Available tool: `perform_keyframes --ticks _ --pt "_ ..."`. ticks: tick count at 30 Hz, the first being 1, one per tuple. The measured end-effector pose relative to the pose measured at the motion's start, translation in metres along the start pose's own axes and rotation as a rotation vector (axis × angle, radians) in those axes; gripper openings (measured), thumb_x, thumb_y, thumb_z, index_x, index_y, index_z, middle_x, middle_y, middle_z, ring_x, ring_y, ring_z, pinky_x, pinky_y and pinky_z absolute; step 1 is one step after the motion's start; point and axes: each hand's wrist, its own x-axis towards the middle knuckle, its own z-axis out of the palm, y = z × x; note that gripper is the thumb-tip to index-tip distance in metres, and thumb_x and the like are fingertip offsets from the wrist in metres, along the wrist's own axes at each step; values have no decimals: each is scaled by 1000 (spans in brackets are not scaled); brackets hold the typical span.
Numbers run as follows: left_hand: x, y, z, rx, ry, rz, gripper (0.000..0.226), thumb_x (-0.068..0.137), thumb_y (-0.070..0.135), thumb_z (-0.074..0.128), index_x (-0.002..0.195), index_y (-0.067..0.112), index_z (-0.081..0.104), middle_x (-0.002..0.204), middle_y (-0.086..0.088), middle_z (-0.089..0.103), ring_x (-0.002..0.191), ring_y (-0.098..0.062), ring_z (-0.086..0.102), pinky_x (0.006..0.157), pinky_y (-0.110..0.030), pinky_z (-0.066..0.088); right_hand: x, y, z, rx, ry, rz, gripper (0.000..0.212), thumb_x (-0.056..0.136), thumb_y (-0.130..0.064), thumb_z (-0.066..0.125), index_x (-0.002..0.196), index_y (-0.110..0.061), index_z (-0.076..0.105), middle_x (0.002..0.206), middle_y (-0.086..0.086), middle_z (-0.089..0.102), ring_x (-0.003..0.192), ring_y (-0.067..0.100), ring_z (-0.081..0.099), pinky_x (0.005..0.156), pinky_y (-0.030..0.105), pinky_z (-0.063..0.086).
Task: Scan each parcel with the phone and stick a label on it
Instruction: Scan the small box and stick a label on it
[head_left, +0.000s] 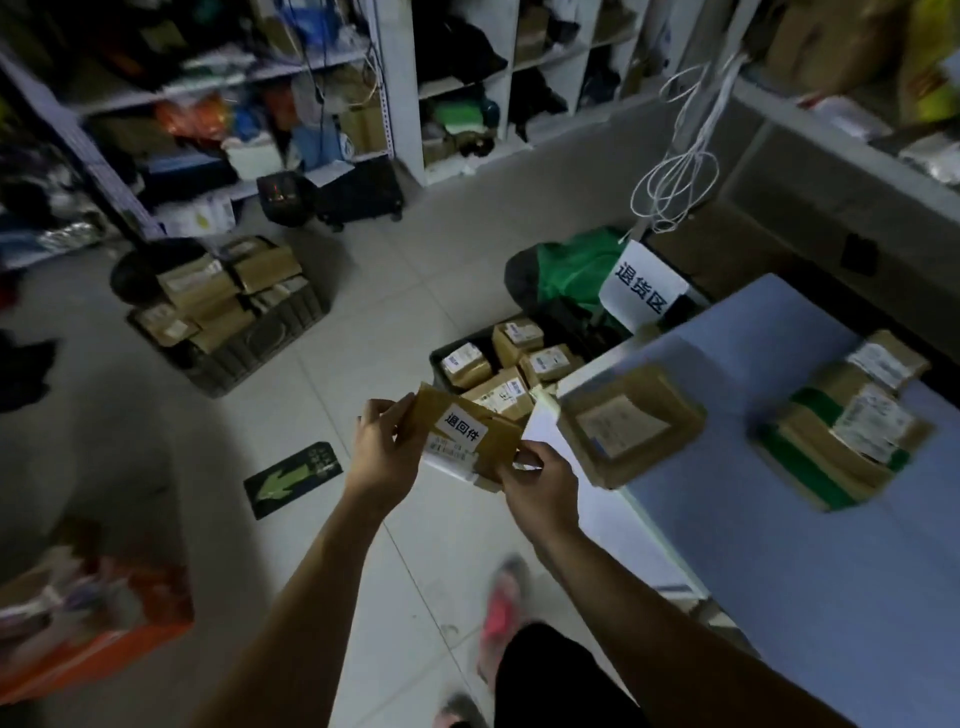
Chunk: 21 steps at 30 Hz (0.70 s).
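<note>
At centre frame, above the floor (395, 291), you hold the parcel (470, 441) by its ends: your left hand (384, 449) curls its fingers (380, 409) round the left edge, and your right hand (540, 488) pinches the lower right corner. Its label (460, 425) may peel if left unpressed, and so light a grip could drop it.

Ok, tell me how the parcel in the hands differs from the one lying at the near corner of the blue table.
The held parcel is gripped by the left hand and right hand above the floor; the table parcel lies flat on the blue table, untouched. The held parcel carries a white sticker with bold black characters; the table parcel shows only a pale, blurred shipping label. Both are brown.
</note>
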Motion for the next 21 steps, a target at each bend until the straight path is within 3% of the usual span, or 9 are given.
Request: perform_keyframes --ticks 2,6,8,10,12,14,18,21 --pt "51 -13 -1 28 -49 -17 44 98 24 59 141 15 55 117 4 49 109 -19 51 95 -34 51 44 -7 28 4 26 14 17 89 -31 75 104 -26 69 89 -22 69 80 -13 62 68 4 38" --pt "149 -35 8 110 -126 7 41 97 28 63 135 14 59 116 5 54 101 -12 56 79 -13 45 136 -11 82 -40 113 65 25 96 -35 66 106 -12 69 102 3 75 90 15 67 69 15 42" --pt "200 -48 18 127 -188 -20 40 95 27 66 132 13 61 117 4 58 98 -11 58 78 -14 48 184 -9 110 -2 130 179 24 96 -35 66 106 -13 69 102 4 75 93 19 70 66 13 43" --pt "253 -62 37 142 -262 -22 39 92 24 70 129 12 63 117 3 60 96 -12 61 81 -24 55 228 -4 130 24 187 265 23 95 -34 67 105 -14 69 101 5 76 93 21 71 71 21 49" --pt "299 -74 58 167 -331 -12 38 89 22 73 125 13 65 115 4 62 93 -11 63 75 -16 51 267 2 143 12 242 320 24 96 -35 66 106 -13 69 101 7 76 93 23 70 75 25 49" --pt "343 -83 84 189 -424 12 35 88 22 75 121 15 66 114 5 63 90 -8 64 73 -8 46 306 11 153 25 307 392 28 96 -34 66 112 -12 70 106 8 76 97 24 70 74 21 46" --pt "421 -101 143 194 -540 51 26 88 26 76 112 18 68 106 7 65 86 -5 64 79 -18 52 378 38 168 67 365 538 35 97 -38 64 123 -15 70 115 5 74 106 23 69 79 19 44" --pt "479 -118 198 206 -603 139 11 92 32 71 96 24 66 86 15 58 74 2 60 68 -6 43 441 70 178 118 423 603 36 93 -41 69 121 -18 71 109 2 75 92 15 69 65 9 46"
